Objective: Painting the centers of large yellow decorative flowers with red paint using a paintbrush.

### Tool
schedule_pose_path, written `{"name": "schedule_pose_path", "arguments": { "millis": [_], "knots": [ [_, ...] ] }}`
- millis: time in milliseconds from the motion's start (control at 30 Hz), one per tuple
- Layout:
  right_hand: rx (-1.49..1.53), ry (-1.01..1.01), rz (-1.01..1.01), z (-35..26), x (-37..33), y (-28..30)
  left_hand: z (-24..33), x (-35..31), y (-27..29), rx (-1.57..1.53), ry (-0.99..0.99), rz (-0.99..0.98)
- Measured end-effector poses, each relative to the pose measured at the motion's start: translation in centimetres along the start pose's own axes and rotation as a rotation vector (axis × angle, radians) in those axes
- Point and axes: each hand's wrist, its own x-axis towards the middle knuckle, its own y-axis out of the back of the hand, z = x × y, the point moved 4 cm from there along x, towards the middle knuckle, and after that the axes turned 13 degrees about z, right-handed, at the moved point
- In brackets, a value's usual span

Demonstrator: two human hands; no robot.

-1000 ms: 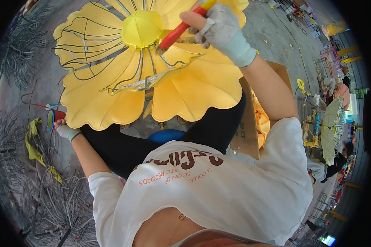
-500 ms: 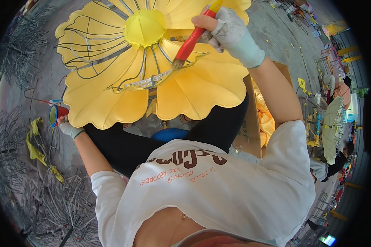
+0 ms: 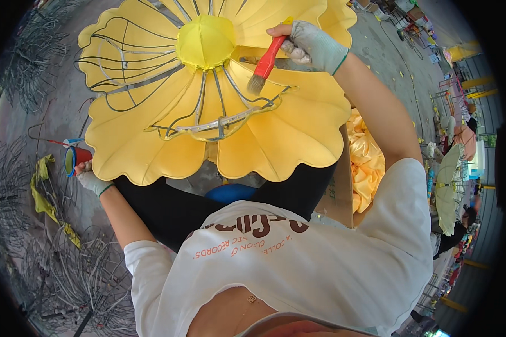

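Note:
A large yellow fabric flower [image 3: 152,140] on a dark wire frame lies across my knees, its round yellow centre [image 3: 206,42] at the top. A curved metal strip [image 3: 225,122] crosses the near petals. My right hand [image 3: 316,48], in a pale fingerless glove, is closed round the red handle of a paintbrush [image 3: 269,59]. The bristles point down over the right petal near the strip; whether they touch it I cannot tell. At the flower's left edge my left hand [image 3: 92,178], gloved alike, grips a small red bucket [image 3: 83,154] with a blue rim.
A cardboard box [image 3: 343,191] with shiny yellow-orange fabric [image 3: 365,163] stands at my right. Grey wire frames [image 3: 90,275] pile up on the left, beside a yellow cloth strip [image 3: 44,191]. A pale green petal form [image 3: 448,191] stands farther right.
The paintbrush has come away from the metal strip and turned steeper, its bristles now farther right. The flower appears slightly lower and to the right. My left hand keeps hold of the bucket.

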Motion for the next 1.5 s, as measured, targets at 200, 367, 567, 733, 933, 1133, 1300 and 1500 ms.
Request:
{"name": "schedule_pose_path", "arguments": {
  "millis": [200, 367, 567, 733, 933, 1133, 1300, 1500],
  "knots": [
    [-0.186, -0.313, -0.163, 3.8, 4.5, 0.0, -0.1, 0.0, 0.1, 0.026, 0.065, -0.018],
    [-0.356, -0.316, -0.061, 5.9, 7.7, -1.1, -0.2, 0.1, -0.7, -0.026, 0.128, -0.076],
    [-0.352, -0.093, 0.003, 6.7, 11.1, -3.0, -0.1, -0.2, -0.8, -0.041, 0.167, -0.166],
    [-0.294, 0.205, 0.104, 5.6, 12.5, -4.0, 0.4, -0.9, -0.9, -0.027, 0.125, -0.081],
    [-0.445, 0.871, -0.04, 4.7, 10.2, -4.5, 0.3, -0.5, -0.1, -0.023, 0.129, -0.016],
    [-0.715, 0.686, -0.347, 3.8, 5.6, -4.5, 0.7, 2.4, 1.9, -0.003, 0.152, -0.184],
    [-0.354, 0.285, -0.301, -1.6, -0.2, -0.7, -0.3, 1.7, 0.4, 0.004, 0.114, -0.091],
    [-0.163, -0.074, -0.169, 0.7, -0.7, 1.2, 0.8, 4.8, 3.8, 0.028, 0.074, -0.07]
  ]
}}
